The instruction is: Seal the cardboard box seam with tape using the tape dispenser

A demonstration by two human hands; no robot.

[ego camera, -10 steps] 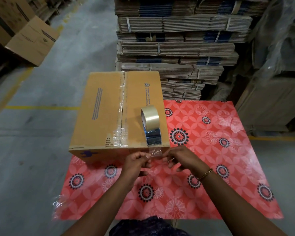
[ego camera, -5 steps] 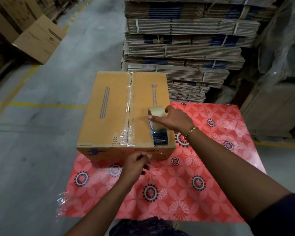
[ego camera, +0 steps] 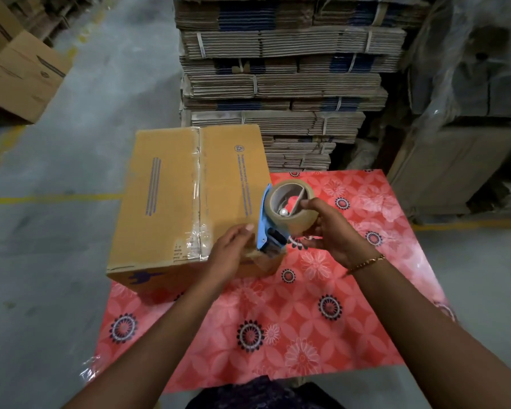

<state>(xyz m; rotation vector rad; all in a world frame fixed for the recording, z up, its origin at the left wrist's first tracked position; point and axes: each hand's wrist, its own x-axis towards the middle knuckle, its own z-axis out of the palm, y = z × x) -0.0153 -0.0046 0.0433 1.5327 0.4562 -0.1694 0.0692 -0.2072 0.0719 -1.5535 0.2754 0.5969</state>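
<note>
A closed cardboard box [ego camera: 165, 196] sits on the left part of a red flowered table cover. Clear tape runs along its centre seam [ego camera: 199, 190], wrinkled near the front edge. My right hand [ego camera: 331, 228] grips a blue tape dispenser [ego camera: 281, 216] with a roll of clear tape, lifted just off the box's near right corner and tilted on its side. My left hand [ego camera: 230, 255] rests on the box's near right corner beside the dispenser's blade end, fingers curled; whether it pinches the tape end I cannot tell.
The red flowered table cover [ego camera: 322, 305] stretches right and toward me. Tall stacks of bundled flat cartons [ego camera: 278, 78] stand just behind the table. A plastic-wrapped pallet [ego camera: 469, 98] is at the right. Loose cartons [ego camera: 21, 75] lie on the grey floor at the left.
My right hand went from the box's front edge to the dispenser on the lid, gripped it, then lifted and tilted it. My left hand moved up from the front face onto the near right corner.
</note>
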